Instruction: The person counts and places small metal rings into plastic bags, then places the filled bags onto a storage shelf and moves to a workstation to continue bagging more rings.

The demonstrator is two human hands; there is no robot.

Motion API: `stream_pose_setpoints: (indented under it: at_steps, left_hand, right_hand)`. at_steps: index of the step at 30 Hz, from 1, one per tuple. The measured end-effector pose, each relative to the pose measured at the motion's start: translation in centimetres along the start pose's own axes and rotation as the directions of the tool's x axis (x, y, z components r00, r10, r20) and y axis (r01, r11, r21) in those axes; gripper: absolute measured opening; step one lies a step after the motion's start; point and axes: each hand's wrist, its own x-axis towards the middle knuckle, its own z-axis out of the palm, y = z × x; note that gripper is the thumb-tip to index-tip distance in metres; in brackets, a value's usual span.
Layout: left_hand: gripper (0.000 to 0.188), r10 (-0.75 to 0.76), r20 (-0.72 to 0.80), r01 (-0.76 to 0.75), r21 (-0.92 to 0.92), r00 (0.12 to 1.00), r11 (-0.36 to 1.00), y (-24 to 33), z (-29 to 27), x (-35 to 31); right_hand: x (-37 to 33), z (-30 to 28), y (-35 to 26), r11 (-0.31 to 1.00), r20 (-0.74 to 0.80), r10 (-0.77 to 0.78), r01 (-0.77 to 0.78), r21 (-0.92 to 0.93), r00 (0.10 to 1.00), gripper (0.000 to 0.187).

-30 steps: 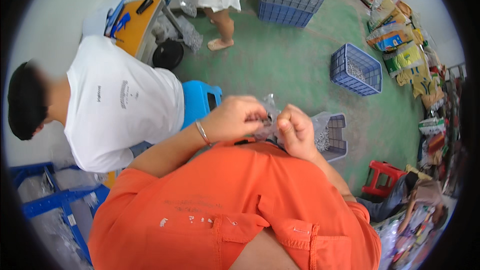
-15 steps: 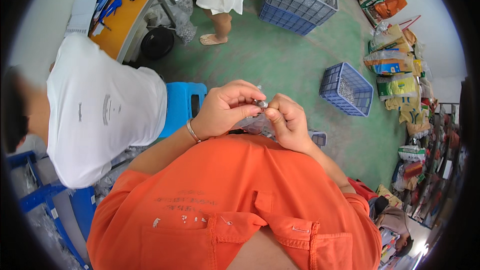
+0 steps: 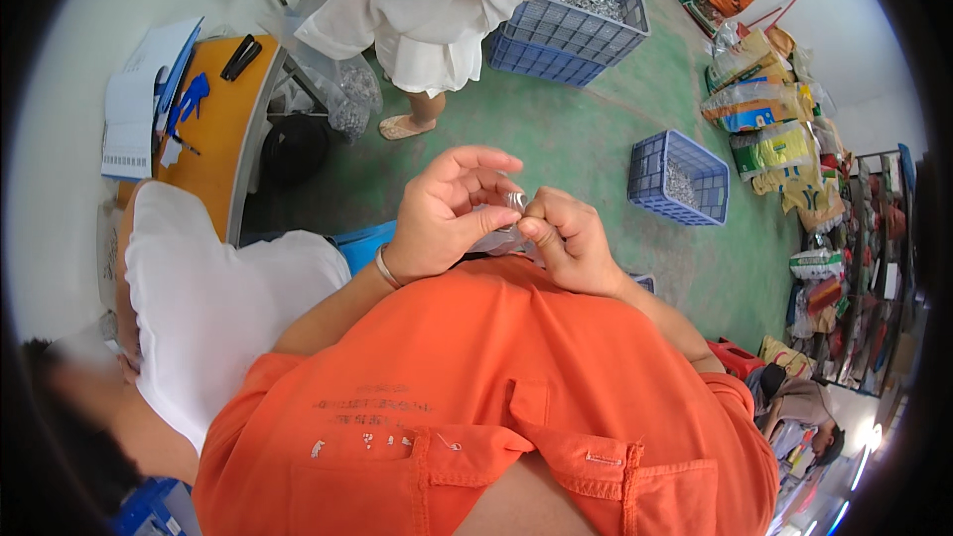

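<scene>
In front of my chest both hands meet at a small shiny silver metal part point(image 3: 515, 201), rounded and ringed at its top. My left hand point(image 3: 437, 218), with a bracelet on its wrist, pinches it between thumb and fingers while the other fingers curve loosely above. My right hand point(image 3: 571, 243) is closed, its thumb against the bent index finger at the part's right edge. Its fingers cover the lower end of the part. Just below the hands, clear plastic point(image 3: 501, 240) shows partly, hidden by my hands and orange shirt.
A blue crate point(image 3: 645, 179) with small metal pieces stands on the green floor at right; stacked blue crates point(image 3: 556, 45) are farther off. At left a person in white point(image 3: 228, 288) sits close by a yellow-topped table point(image 3: 223, 109). Another person point(image 3: 427, 20) stands ahead. Bags point(image 3: 764, 104) line the right wall.
The metal part has tipped more upright between my fingers, and my left fingers have lifted and spread a little. The seated person leans lower and nearer; the standing person's arm has come into view.
</scene>
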Motion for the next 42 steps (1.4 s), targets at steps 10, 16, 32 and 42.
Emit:
stream_pose_setpoints:
  at_steps: [10, 16, 32, 42]
  left_hand:
    - [0.017, 0.227, 0.072, -0.237, 0.392, 0.971, 0.889, 0.4, -3.2, 1.9]
    - [0.02, 0.231, 0.004, -0.204, 0.482, 0.973, 0.852, 0.4, -3.0, 3.1]
    - [0.019, 0.224, -0.089, -0.113, 0.653, 0.97, 0.748, -1.6, -0.5, 8.6]
    - [0.022, 0.119, -0.011, -0.083, 0.646, 0.993, 0.759, -1.5, -0.7, 9.6]
  right_hand:
    - [4.2, -0.2, 0.7, 0.998, 0.101, 0.018, -0.023, 0.054, 0.995, 0.013]
    - [7.0, -1.3, 2.7, 0.993, 0.19, -0.044, 0.023, 0.113, 0.981, 0.015]
    - [9.6, -6.9, 7.1, 0.977, 0.254, 0.03, -0.083, 0.199, 0.967, 0.016]
    - [9.5, -7.0, 7.4, 0.986, 0.154, -0.044, 0.019, 0.163, 0.987, 0.016]
